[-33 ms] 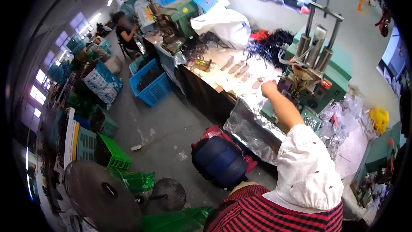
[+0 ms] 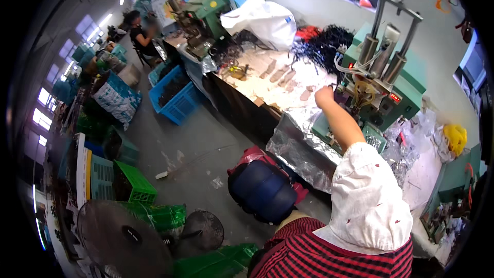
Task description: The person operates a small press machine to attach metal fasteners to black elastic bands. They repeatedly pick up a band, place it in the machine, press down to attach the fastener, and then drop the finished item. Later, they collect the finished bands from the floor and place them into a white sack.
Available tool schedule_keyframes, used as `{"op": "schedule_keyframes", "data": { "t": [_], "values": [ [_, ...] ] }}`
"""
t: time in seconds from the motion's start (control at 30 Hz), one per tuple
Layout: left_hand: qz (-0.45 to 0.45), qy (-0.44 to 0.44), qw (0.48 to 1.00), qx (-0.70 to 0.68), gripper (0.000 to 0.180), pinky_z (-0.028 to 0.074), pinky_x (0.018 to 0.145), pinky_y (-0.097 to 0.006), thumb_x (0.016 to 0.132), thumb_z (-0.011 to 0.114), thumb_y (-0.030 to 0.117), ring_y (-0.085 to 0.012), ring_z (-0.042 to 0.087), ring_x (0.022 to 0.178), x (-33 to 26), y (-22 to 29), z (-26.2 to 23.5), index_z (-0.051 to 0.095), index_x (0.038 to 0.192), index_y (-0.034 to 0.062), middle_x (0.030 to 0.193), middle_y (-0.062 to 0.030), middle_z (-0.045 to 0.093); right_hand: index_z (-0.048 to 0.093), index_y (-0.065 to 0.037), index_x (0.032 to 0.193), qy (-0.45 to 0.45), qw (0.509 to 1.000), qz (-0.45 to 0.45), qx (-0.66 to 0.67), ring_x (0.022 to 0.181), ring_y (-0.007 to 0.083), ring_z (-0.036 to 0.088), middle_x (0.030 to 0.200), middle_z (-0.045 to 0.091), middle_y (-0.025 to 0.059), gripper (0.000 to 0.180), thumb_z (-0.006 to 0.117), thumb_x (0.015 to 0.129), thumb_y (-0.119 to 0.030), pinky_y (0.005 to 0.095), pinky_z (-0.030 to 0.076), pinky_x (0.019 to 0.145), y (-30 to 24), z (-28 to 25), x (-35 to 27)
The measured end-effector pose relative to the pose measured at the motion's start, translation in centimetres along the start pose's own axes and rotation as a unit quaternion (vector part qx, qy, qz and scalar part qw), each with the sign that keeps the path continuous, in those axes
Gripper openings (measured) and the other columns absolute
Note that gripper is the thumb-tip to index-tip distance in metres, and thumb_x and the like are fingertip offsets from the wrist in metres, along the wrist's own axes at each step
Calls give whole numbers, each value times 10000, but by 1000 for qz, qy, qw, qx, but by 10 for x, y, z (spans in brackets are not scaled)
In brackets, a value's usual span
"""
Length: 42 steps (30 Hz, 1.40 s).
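Note:
My left arm, in a loose white sleeve (image 2: pixel 368 195), reaches over the workbench. My left hand (image 2: pixel 324 97) is closed, its fingertips beside the working head of a green press-like machine (image 2: pixel 399 87). A small dark bit shows at the fingertips, but its kind is too small to make out. Next to the hand, flat brownish pieces (image 2: pixel 280 73) lie on the bright bench top (image 2: pixel 252 85). Silver foil (image 2: pixel 298 146) covers the bench's near edge below the wrist. My right hand does not show.
A dark blue and red padded bag (image 2: pixel 265 190) stands low by the bench. Black fans (image 2: pixel 123 237) are at lower left. A blue crate (image 2: pixel 175 98) and a green crate (image 2: pixel 135 183) sit on the floor. Farther back, another person (image 2: pixel 144 38) sits near a second machine (image 2: pixel 206 15).
The view has tilted slightly. My left hand has moved a little farther up toward the machine, and a dark bit now shows at its fingertips.

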<state>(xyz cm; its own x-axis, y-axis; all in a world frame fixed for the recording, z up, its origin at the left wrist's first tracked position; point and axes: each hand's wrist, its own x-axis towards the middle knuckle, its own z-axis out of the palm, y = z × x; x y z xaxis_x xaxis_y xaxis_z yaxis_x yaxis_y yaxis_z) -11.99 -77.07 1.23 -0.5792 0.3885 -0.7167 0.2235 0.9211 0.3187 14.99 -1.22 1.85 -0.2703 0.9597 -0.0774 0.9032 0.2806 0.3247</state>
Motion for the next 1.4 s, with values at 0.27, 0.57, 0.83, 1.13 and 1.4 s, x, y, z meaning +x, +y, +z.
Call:
{"op": "schedule_keyframes", "data": {
  "t": [0.27,0.57,0.83,1.13,1.4],
  "values": [
    [-50,0,999,-5,416,532,855,-419,1032,463,372,-275,659,1053,5,50,-37,628,1238,50,1161,-137,683,773,-185,1103,-78,978,65,-184,1103,244,635,1175,721,35,276,597,890,-175,421,394,819,73,110,93],
    [-34,0,999,-4,438,526,864,-423,1042,444,387,-276,651,1064,5,60,-71,617,1252,44,1181,-133,675,761,-155,1129,-169,964,-71,-190,1090,268,659,1193,715,76,285,601,894,-169,492,432,818,-2,31,85],
    [154,-11,982,-109,458,521,872,-427,1052,426,401,-276,644,1075,-8,110,-135,607,1265,38,1199,-128,668,772,-169,950,-104,851,-514,32,891,298,716,912,743,98,244,724,747,-296,451,561,691,-188,-182,-140],
    [171,-379,808,-417,653,392,1096,-379,1034,495,439,-243,483,1324,9,110,-141,357,1497,-1,1414,-139,514,757,-171,1027,-200,597,-703,330,843,344,676,885,724,123,311,732,750,-310,440,513,730,-288,-226,-362],
    [238,-477,729,-430,857,471,1045,-436,959,604,480,-307,593,1207,-5,56,-187,186,1551,23,1419,-190,491,746,-138,1052,-198,630,-684,310,872,349,673,913,721,133,313,729,777,-286,436,520,756,-343,-271,-413]
  ]
}}
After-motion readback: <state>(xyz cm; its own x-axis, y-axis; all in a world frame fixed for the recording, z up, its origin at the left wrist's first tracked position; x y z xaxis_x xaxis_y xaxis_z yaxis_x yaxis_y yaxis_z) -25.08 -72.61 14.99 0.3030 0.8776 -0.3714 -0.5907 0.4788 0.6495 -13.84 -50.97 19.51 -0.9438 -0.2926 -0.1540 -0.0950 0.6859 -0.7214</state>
